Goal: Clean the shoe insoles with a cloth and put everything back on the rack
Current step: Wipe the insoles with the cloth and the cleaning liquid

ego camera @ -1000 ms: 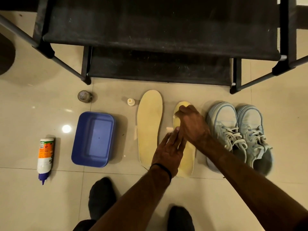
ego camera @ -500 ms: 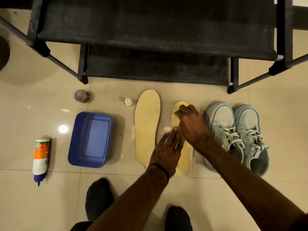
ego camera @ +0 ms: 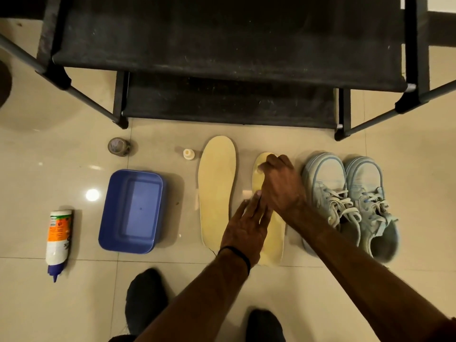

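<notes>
Two yellow insoles lie side by side on the tiled floor. The left insole (ego camera: 217,188) lies bare and untouched. My left hand (ego camera: 244,230) presses flat, fingers straight, on the middle of the right insole (ego camera: 275,245). My right hand (ego camera: 281,183) sits at that insole's toe end with its fingers curled down. A small pale scrap of cloth (ego camera: 259,168) peeks out at the fingertips; the rest is hidden under the hand. A pair of light blue sneakers (ego camera: 350,201) stands just right of the insoles.
The black shoe rack (ego camera: 222,58) stands straight ahead with its lower shelf (ego camera: 227,104) behind the insoles. A blue tub (ego camera: 130,211), a lying bottle (ego camera: 59,240), a tape roll (ego camera: 118,145) and a small cap (ego camera: 188,154) are to the left. My black-socked feet (ego camera: 145,297) are near the bottom edge.
Both hands stay on the right insole. The right hand's fingers have shifted only slightly at the toe end, and the view has drifted a little.
</notes>
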